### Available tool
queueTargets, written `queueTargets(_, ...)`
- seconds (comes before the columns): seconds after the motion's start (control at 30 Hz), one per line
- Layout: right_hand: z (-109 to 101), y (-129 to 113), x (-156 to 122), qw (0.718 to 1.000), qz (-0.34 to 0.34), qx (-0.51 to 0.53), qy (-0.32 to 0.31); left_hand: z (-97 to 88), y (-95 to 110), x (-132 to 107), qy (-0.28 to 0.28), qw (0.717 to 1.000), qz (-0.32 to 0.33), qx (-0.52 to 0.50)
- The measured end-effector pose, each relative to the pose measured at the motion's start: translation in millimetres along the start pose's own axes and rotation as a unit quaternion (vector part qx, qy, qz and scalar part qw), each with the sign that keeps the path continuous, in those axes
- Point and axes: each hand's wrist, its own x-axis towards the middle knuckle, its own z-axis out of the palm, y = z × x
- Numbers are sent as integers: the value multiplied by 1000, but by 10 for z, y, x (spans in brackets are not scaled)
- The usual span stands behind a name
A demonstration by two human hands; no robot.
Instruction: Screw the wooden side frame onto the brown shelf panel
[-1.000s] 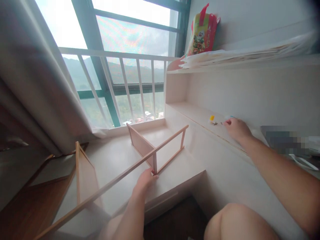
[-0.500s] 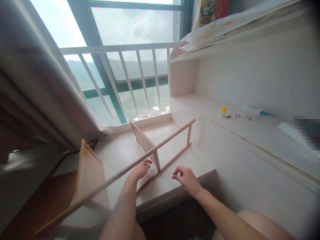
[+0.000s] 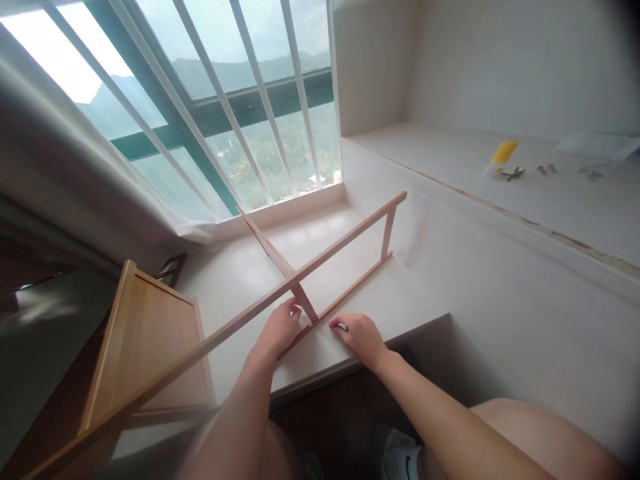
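Observation:
A light wooden frame (image 3: 345, 248) with long rails and a crosswise board (image 3: 273, 252) rests on its side on the pale ledge. My left hand (image 3: 283, 328) is at the near end of this board, fingers curled against the wood by the lower rail (image 3: 353, 288). Just right of that joint, my right hand (image 3: 359, 339) is closed in a pinch, its fingertips close to the rail. What it pinches is too small to make out. Another wooden panel (image 3: 160, 330), part of the same piece, stands at the left.
On the raised shelf (image 3: 445, 157) at right lie a yellow-capped item (image 3: 505, 152), several small screws (image 3: 515, 174) and a clear plastic bag (image 3: 590, 143). A barred window (image 3: 270, 113) and grey curtain (image 3: 100, 173) border the ledge. The ledge's front edge (image 3: 360, 360) drops beside my legs.
The view has tilted downward and moved closer. My left hand has come up to the board's end, and my pinched right hand has moved left toward the lower rail.

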Motion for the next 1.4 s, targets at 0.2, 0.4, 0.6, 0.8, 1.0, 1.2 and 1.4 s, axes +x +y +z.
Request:
queueTargets(0.2,-1,-28,25,997,-64,-29,-18,-27,94,7,8,999,-31,32)
queueTargets(0.4,-7,-62,81,997,-60,-49,-28,-84,226,-33,3,999,-26,31)
queueTargets(0.6,10,-61,116,993,-82,-64,-47,-84,220,-55,-10,1000,-20,16)
queueTargets(0.8,8,-71,119,993,-93,-57,-53,-72,152,-110,-55,998,-7,-12)
queueTargets(1.0,13,-74,114,992,-97,-53,-55,-21,112,-114,-75,997,1,-1)
queueTargets(1.2,21,-89,100,992,-93,-64,-58,28,144,-78,-53,998,-5,23)
queueTargets(1.4,14,-132,109,993,-86,-67,-54,55,113,-75,-56,998,19,1)
